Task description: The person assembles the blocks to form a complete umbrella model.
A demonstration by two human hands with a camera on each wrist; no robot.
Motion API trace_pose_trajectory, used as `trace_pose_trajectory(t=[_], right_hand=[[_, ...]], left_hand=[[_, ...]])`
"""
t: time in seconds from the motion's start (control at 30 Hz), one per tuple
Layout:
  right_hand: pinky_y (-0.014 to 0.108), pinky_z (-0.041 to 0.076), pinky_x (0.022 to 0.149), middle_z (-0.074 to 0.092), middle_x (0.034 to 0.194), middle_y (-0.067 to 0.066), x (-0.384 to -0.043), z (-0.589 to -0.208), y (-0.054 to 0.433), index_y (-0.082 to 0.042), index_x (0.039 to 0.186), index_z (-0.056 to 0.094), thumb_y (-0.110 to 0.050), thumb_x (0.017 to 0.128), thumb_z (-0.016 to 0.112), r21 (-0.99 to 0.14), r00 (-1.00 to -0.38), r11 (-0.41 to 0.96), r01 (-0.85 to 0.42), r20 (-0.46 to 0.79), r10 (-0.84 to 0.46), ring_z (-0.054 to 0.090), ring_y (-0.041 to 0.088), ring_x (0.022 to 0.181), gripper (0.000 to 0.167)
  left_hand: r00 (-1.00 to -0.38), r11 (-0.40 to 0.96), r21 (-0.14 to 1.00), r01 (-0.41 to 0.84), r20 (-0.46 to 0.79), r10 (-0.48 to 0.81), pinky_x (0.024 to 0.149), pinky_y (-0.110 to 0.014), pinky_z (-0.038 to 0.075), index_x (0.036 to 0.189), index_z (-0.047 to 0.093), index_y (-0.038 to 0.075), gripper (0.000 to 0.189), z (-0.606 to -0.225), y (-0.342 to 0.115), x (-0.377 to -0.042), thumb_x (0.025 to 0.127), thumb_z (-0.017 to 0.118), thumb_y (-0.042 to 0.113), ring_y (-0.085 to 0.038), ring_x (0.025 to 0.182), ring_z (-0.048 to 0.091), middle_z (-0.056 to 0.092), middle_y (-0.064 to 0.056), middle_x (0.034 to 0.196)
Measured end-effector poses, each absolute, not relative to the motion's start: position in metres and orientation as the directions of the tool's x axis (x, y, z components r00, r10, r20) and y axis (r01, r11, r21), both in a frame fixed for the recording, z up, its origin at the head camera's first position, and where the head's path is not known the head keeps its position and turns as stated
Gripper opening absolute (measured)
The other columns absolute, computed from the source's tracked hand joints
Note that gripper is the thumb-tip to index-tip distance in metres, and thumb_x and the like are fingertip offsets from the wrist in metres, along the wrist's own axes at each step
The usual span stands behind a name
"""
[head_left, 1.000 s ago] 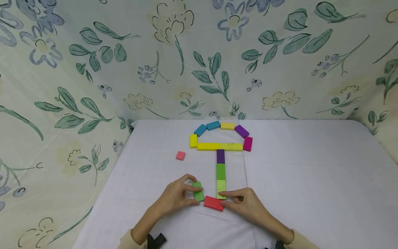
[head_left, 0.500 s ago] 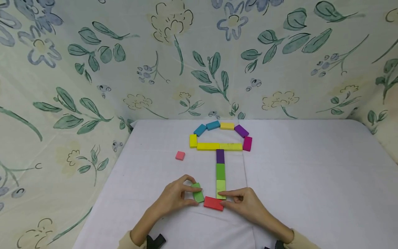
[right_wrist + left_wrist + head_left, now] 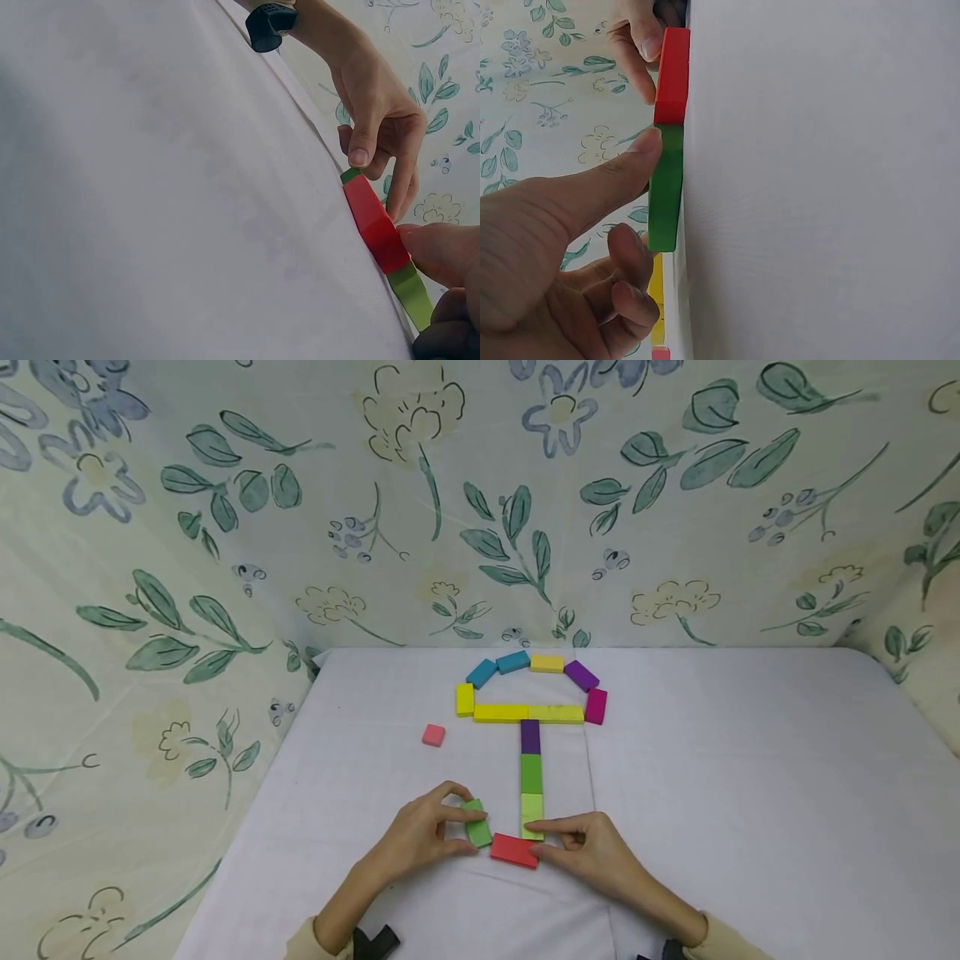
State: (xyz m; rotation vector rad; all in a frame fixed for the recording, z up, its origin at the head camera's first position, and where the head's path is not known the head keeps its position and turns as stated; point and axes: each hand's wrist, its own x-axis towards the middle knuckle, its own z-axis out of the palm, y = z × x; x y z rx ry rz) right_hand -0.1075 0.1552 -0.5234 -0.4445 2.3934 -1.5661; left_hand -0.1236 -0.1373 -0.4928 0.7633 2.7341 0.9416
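Observation:
My left hand (image 3: 420,831) pinches a green block (image 3: 477,827) between thumb and fingers, with the thumb at its near end. Right beside that block lies a red block (image 3: 512,850), slightly tilted; in the left wrist view the two look end to end. My right hand (image 3: 600,852) touches the red block with its thumb, while its straight index finger rests on a light green block (image 3: 532,807). Above that one, a green block (image 3: 531,774) and a dark purple block (image 3: 530,737) continue a straight column. The right hand's other fingers are curled under.
A row of two yellow blocks (image 3: 501,713) tops the column. Over it arches a curve of several blocks, among them a blue block (image 3: 513,662) and a magenta block (image 3: 596,707). A small pink block (image 3: 433,735) lies apart on the white tablecloth (image 3: 750,793), left of the column.
The green block in my left hand has shifted very slightly toward me and left, then stayed nearly still. My right hand and the other blocks have hardly moved.

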Motion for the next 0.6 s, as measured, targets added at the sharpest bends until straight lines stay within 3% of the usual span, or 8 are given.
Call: trace_pose_trajectory(t=[0.6], right_hand=[[0.019,0.022,0.047,0.032,0.057,-0.008,-0.1091,-0.5216,0.1569,-0.023,0.118,0.080,-0.038,0.082,0.088,-0.923,-0.899,0.362,-0.128,-0.046,-0.436,0.026,-0.003,0.051,0.039]], left_hand=[[-0.861,0.680,0.601,0.420,0.028,0.507,0.060,-0.015,0.041,0.121,0.079,0.023,0.042,-0.4913,-0.1367,-0.1242,0.082,0.089,0.029,0.001,0.064,0.043,0.062,0.001,0.125]])
